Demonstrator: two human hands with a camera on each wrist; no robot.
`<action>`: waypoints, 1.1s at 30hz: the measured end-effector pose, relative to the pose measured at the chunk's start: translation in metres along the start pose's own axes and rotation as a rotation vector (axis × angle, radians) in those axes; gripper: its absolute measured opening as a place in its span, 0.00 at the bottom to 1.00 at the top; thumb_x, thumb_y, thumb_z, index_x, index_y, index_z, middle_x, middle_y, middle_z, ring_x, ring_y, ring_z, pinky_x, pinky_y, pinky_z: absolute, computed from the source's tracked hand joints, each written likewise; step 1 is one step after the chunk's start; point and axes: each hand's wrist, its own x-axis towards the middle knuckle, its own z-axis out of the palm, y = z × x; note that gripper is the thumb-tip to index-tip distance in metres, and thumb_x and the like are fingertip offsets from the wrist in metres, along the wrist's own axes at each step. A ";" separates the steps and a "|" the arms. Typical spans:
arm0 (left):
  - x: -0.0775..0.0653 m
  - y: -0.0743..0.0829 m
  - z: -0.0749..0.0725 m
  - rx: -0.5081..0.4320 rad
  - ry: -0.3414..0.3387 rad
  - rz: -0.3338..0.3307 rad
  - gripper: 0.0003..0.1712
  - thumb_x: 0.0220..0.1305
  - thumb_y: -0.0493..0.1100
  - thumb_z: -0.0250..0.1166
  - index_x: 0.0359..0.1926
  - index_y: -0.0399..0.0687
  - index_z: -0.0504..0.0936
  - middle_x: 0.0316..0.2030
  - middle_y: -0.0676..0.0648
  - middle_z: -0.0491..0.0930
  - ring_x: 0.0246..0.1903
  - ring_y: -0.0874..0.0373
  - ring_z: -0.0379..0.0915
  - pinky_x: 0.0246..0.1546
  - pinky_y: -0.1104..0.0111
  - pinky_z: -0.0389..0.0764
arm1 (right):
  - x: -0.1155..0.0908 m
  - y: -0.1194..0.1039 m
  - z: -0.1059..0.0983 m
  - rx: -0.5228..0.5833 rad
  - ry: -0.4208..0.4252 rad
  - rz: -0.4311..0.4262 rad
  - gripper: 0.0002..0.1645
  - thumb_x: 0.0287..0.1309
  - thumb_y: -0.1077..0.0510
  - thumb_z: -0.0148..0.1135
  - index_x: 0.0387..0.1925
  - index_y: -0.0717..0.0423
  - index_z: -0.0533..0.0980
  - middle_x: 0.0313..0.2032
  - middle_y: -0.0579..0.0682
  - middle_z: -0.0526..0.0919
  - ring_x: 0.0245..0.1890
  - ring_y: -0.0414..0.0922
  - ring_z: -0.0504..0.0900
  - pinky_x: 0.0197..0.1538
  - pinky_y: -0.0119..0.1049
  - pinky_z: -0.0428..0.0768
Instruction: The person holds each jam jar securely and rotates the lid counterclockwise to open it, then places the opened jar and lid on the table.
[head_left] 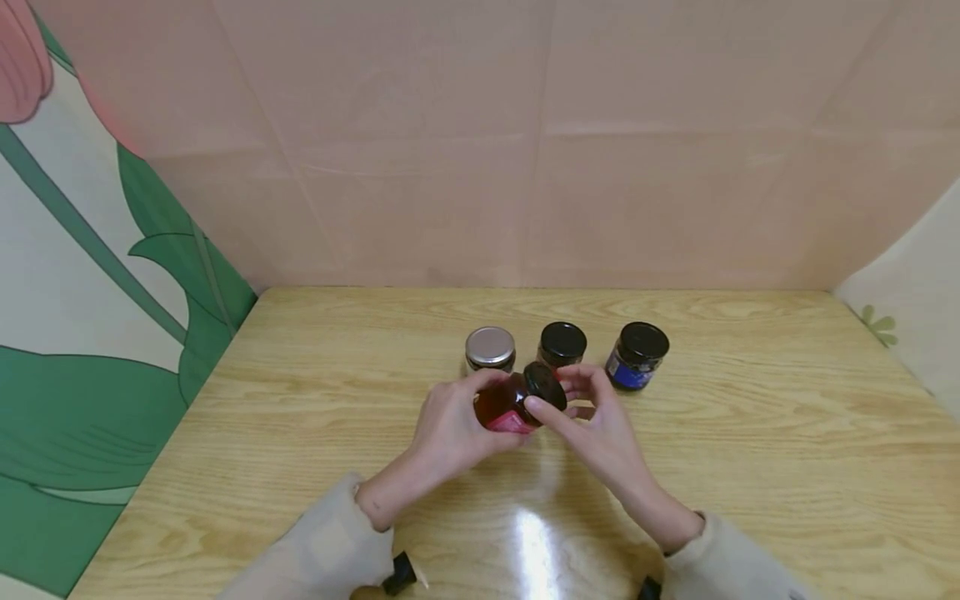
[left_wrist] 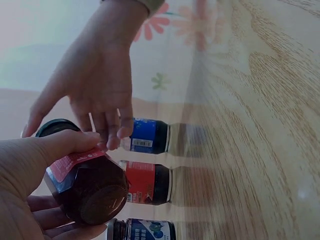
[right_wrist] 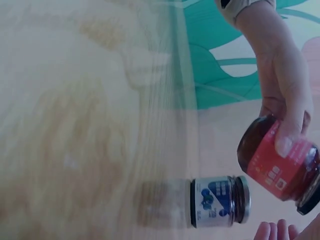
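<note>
My left hand [head_left: 459,417] grips a glass jar [right_wrist: 282,157] of dark red contents, its thumb across the red label. Held above the table, the jar lies tilted with its black lid [head_left: 545,385] toward the right. Around that lid is my right hand [head_left: 603,429], fingers spread and fairly straight. Its thumb overlaps the lid's near edge in the head view, while in the right wrist view its fingertips [right_wrist: 274,231] show apart from the lid. Behind the held jar, a black-lidded jar with a red label [left_wrist: 145,182] is partly hidden.
A silver-lidded jar with a blueberry label [right_wrist: 212,201] stands at the left of the row. At the right stands a black-lidded jar with a blue label [head_left: 632,371]. All rest on a wood-grain table [head_left: 337,350] backed by a pink cloth [head_left: 420,167].
</note>
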 end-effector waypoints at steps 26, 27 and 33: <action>0.000 -0.001 -0.001 -0.067 -0.005 -0.026 0.36 0.37 0.52 0.82 0.50 0.48 0.81 0.42 0.49 0.85 0.37 0.59 0.80 0.35 0.71 0.78 | -0.007 0.004 0.002 0.385 -0.091 -0.002 0.27 0.57 0.65 0.63 0.60 0.62 0.71 0.51 0.40 0.81 0.44 0.40 0.82 0.49 0.29 0.78; 0.000 -0.001 -0.002 -0.071 -0.007 -0.028 0.35 0.37 0.52 0.81 0.50 0.48 0.81 0.42 0.49 0.85 0.37 0.59 0.80 0.35 0.70 0.78 | -0.007 0.004 0.002 0.403 -0.106 -0.016 0.28 0.58 0.66 0.62 0.61 0.62 0.70 0.52 0.40 0.81 0.45 0.40 0.82 0.50 0.29 0.78; 0.000 -0.001 -0.003 -0.087 -0.021 -0.031 0.36 0.38 0.51 0.81 0.50 0.47 0.80 0.44 0.48 0.85 0.40 0.58 0.81 0.37 0.69 0.80 | -0.009 0.003 0.002 0.476 -0.162 -0.076 0.32 0.60 0.67 0.58 0.66 0.65 0.65 0.61 0.40 0.76 0.57 0.37 0.77 0.58 0.28 0.73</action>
